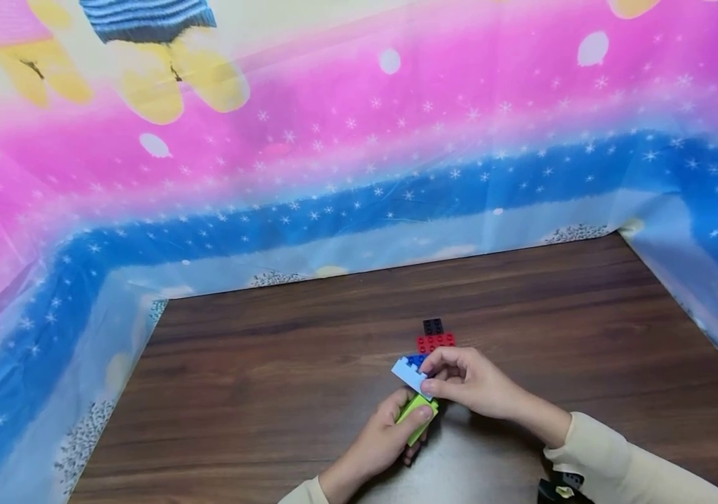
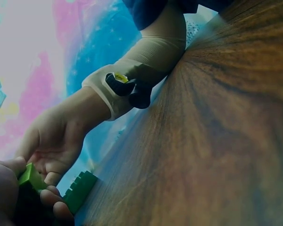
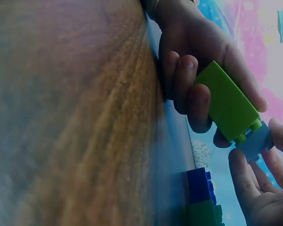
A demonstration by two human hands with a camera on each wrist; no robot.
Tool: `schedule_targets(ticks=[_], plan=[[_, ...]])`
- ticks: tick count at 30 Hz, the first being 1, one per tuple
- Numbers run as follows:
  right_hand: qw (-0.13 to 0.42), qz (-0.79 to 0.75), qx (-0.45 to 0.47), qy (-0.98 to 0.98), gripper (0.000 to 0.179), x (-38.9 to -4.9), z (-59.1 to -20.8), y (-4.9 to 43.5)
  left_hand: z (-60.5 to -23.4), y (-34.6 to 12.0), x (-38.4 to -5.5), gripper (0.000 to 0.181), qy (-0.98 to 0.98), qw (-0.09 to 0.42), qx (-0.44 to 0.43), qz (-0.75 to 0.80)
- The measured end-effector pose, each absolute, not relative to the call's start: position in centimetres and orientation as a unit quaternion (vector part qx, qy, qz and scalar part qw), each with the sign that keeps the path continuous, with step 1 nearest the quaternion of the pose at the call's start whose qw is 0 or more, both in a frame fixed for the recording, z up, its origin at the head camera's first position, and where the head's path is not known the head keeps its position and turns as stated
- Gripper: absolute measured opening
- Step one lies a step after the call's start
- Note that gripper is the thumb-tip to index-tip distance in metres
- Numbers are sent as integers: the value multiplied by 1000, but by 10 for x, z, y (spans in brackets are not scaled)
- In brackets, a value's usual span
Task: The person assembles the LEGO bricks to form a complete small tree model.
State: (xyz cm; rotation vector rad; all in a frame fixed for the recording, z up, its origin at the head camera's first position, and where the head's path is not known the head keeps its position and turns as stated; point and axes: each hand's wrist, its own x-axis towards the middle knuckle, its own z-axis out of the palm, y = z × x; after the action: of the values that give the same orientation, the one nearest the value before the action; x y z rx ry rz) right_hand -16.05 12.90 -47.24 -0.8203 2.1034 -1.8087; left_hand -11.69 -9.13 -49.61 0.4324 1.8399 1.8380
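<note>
My left hand (image 1: 384, 435) grips a lime green toy brick (image 1: 419, 422) with the thumb across its side. Just above it, my right hand (image 1: 472, 381) pinches a light blue brick (image 1: 410, 376) between thumb and fingers. In the right wrist view the light blue brick (image 3: 257, 142) meets the studded end of the lime brick (image 3: 228, 101); I cannot tell whether they are locked together. Behind them on the table lie a dark blue brick (image 3: 199, 185) and a dark green brick (image 2: 80, 192), the green one hidden in the head view.
Beyond my right hand, a red brick (image 1: 436, 341) and a black brick (image 1: 433, 326) lie in line on the brown wooden table (image 1: 270, 371). A patterned pink and blue cloth (image 1: 359, 182) hangs around the table's back and sides. Black wrist gear (image 1: 562, 488) sits by the right sleeve.
</note>
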Motion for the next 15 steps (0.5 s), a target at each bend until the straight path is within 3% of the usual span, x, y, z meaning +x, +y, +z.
schedule_targets(ticks=[15], plan=[[127, -627, -265, 722, 15, -159, -475, 128, -494, -91, -115, 32, 675, 251, 137, 680]])
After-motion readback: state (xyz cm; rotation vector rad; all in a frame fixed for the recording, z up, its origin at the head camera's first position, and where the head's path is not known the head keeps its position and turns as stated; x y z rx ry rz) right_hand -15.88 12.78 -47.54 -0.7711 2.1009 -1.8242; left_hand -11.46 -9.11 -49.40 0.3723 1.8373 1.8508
